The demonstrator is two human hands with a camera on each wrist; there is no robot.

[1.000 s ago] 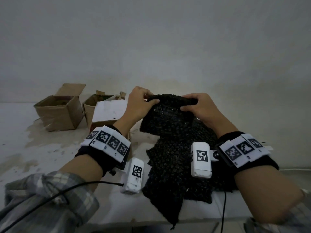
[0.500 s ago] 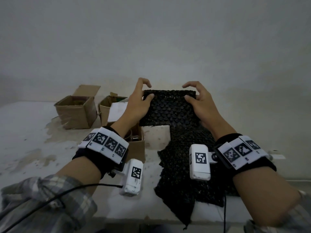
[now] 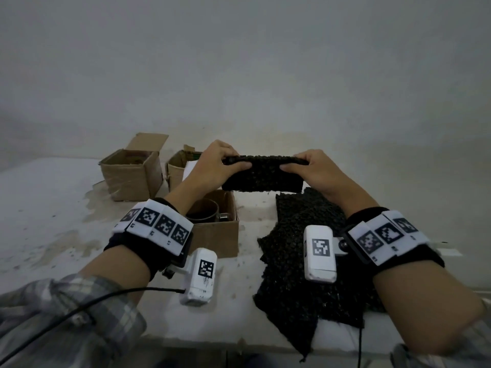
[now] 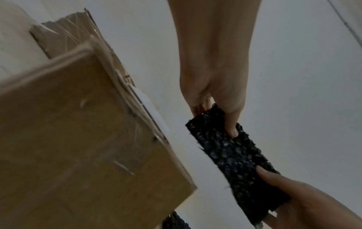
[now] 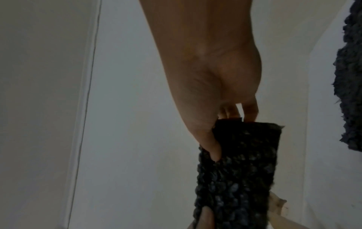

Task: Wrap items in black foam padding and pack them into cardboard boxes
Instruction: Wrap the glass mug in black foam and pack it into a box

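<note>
A folded strip of black foam padding (image 3: 263, 176) hangs in the air above the table. My left hand (image 3: 220, 166) pinches its left end, thumb in front and fingers behind. My right hand (image 3: 310, 168) pinches its right end the same way. The left wrist view shows the foam strip (image 4: 235, 158) between my left thumb and the other hand. The right wrist view has the same strip (image 5: 231, 178) under my right thumb. Below my left wrist stands an open cardboard box (image 3: 220, 235) with a dark mug (image 3: 203, 211) inside. More black foam sheets (image 3: 300, 261) lie on the table under my right forearm.
Two more open cardboard boxes stand at the back left: one (image 3: 131, 173) with a raised flap, one (image 3: 178, 168) holding white paper. The foam pile overhangs the table's near edge (image 3: 212, 349). A pale wall (image 3: 239, 75) rises right behind the table.
The foam I held has gone from a loose draped sheet to a short folded strip lifted off the pile. Both hands now pinch its ends. The mug box has come into view.
</note>
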